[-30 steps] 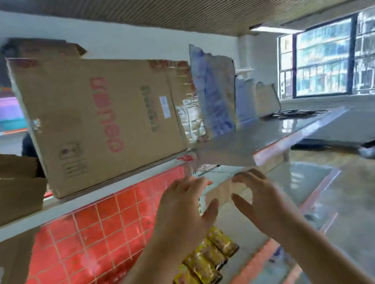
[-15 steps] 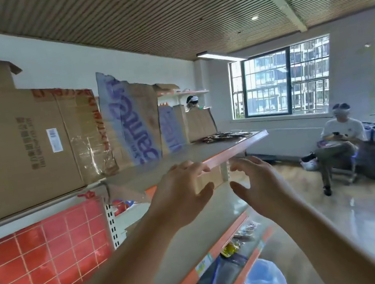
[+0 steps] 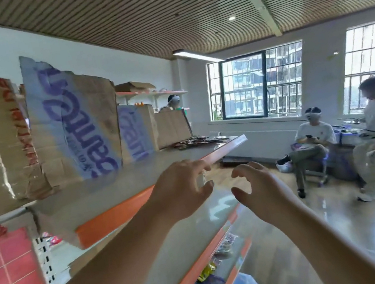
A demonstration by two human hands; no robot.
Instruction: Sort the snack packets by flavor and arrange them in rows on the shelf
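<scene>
We are holding our left hand (image 3: 182,190) and right hand (image 3: 257,187) up in front of the top shelf (image 3: 116,214), both with fingers loosely spread and half curled, gripping nothing. The snack packets (image 3: 196,141) are lying in a flat heap near the far end of that shelf, beyond and slightly above our fingers, stretching along its front edge. Our left hand, hovering beside that edge, is sitting nearer to them.
</scene>
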